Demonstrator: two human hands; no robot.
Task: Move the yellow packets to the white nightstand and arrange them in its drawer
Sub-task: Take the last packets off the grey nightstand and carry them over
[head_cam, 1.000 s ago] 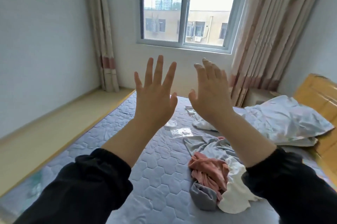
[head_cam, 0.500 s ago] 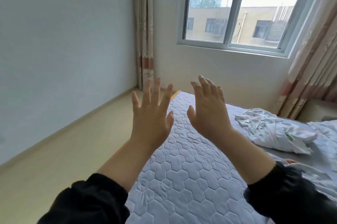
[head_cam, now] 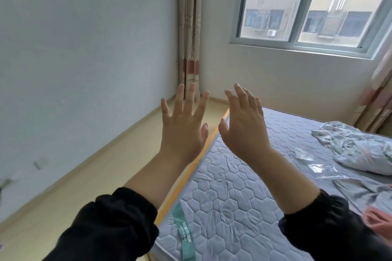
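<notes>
The left hand and the right hand are raised with fingers spread wide and hold nothing; neither the yellow packets nor the white nightstand is in view. Such packets are probably light and limp, best pinched by an edge, though that cannot be checked here. Below lies a quilted grey mattress with rumpled bedding, beside a pale floor, a curtain and a window.

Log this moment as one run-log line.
left hand: open, empty | right hand: open, empty | yellow packets: not seen | nightstand: not seen
</notes>
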